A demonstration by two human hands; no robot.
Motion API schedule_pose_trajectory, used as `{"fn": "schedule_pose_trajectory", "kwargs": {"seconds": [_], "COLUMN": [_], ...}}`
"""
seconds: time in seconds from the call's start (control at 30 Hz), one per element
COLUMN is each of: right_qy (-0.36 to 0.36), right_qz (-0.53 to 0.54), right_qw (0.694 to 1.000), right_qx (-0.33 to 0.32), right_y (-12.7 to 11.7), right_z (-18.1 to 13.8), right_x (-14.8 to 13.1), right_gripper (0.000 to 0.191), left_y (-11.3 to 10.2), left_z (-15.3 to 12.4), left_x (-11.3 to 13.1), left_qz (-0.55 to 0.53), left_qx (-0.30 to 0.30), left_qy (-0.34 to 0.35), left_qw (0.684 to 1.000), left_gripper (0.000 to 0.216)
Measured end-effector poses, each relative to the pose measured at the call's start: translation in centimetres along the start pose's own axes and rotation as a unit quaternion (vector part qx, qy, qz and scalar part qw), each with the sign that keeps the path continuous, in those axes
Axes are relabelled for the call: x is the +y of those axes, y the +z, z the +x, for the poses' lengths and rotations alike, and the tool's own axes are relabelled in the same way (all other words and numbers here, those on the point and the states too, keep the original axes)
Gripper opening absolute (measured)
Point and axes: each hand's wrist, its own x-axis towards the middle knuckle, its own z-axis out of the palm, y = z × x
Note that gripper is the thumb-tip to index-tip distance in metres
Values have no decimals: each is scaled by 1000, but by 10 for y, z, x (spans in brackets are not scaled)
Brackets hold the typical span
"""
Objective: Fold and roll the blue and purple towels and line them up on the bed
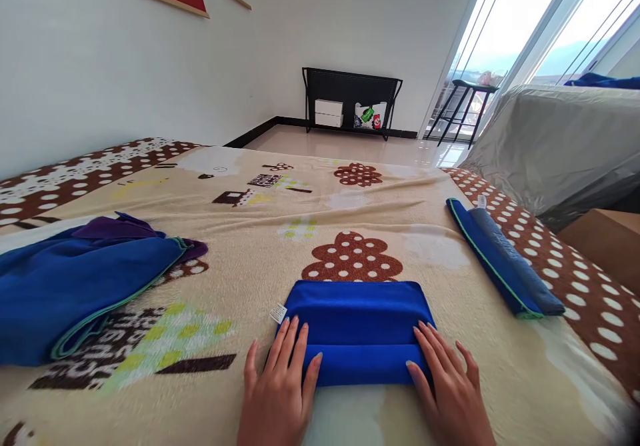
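1. The bed fills most of the view, covered by a cream fleece blanket printed with brown dotted tree shapes, small houses and green patches, with a brown white-dotted border along both sides.
2. A grey-covered piece of furniture stands to the right of the bed, with a brown box just in front of it.
3. A loose pile of blue and purple cloths with green edging lies on the left part of the blanket, well apart from the hands.
4. A black rack stands against the far wall on the shiny floor, with white boxes and a coloured bag under it; a dark stool stands near the window.
5. The folded blue cloth lies flat on the blanket near the front edge of the bed, just below a brown tree shape, folded into a thick rectangle with a small white tag at its left corner.
6. A narrow stack of folded blue cloths lies on the right side, partly on the dotted border.
7. The left hand lies flat and open, fingers spread, its fingertips resting on the left end of the folded blue cloth.
8. The right hand also lies flat and open, fingertips on the cloth's right end, grasping nothing.
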Motion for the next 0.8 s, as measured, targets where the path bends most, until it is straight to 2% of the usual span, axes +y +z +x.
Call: {"fn": "schedule_pose_trajectory", "kwargs": {"seconds": [0.07,0.13,0.23,0.3,0.37,0.47,0.53,0.6,0.7,0.73,0.8], "right_qy": [8,-14,-74,-60,3,87,102,98,52,17,-63], "right_qz": [2,28,92,108,93,65,63,61,77,99,151], "right_qw": [1000,999,985,976,978,982,984,989,996,994,985], "right_qx": [7,-15,-123,-179,-186,-154,-130,-88,10,34,48], "right_y": [-1,-3,-4,-4,0,9,13,11,-3,-10,-23], "right_z": [7,24,53,65,66,54,43,33,17,10,-4], "right_x": [-13,-33,-55,-52,-36,-4,11,17,21,22,27], "right_gripper": [49,45,44,46,51,55,53,49,41,39,43], "left_y": [-1,-1,-2,0,5,15,20,16,-5,-14,-30], "left_z": [6,19,40,49,50,40,33,28,20,16,5], "left_x": [13,30,46,38,19,-14,-26,-28,-24,-23,-22], "left_qz": [-11,-45,-105,-110,-85,-52,-49,-46,-73,-98,-146], "left_qx": [10,-6,-105,-167,-186,-159,-127,-66,35,51,45], "left_qy": [7,48,103,82,16,-68,-73,-55,-6,19,70], "left_qw": [1000,998,983,976,979,983,988,995,997,994,986], "left_gripper": [37,36,42,45,47,49,46,42,32,30,27]}}
